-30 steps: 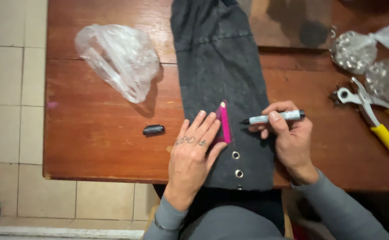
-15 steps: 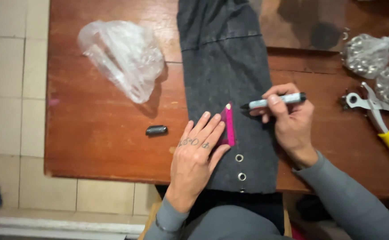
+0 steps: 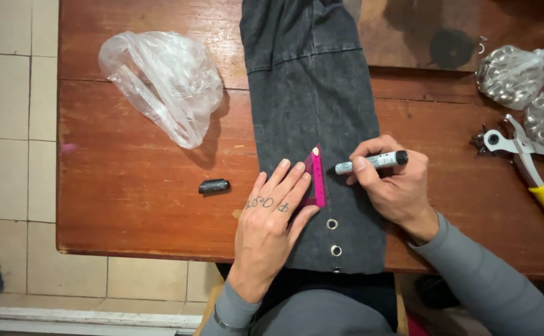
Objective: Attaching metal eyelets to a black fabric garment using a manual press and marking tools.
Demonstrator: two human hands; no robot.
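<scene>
A wooden desk (image 3: 135, 180) fills most of the view, with pale floor tiles (image 3: 10, 124) to its left. A long strip of dark grey cloth (image 3: 309, 106) lies down the middle of the desk, its near end hanging over the front edge. Two metal eyelets (image 3: 332, 224) sit in the cloth near that end. A crumpled clear bag (image 3: 163, 81) lies on the desk left of the cloth. At the right edge are clear bags of small metal parts (image 3: 511, 74) and a punch (image 3: 524, 165) with yellow handles. The left hand (image 3: 272, 221) rests flat, fingers spread, pressing a pink ruler (image 3: 316, 177) onto the cloth. The right hand (image 3: 393, 186) is clenched around a marker (image 3: 371, 163), its tip just beside the ruler. A small black cap (image 3: 214, 186) lies on the desk, left of the left hand.
</scene>
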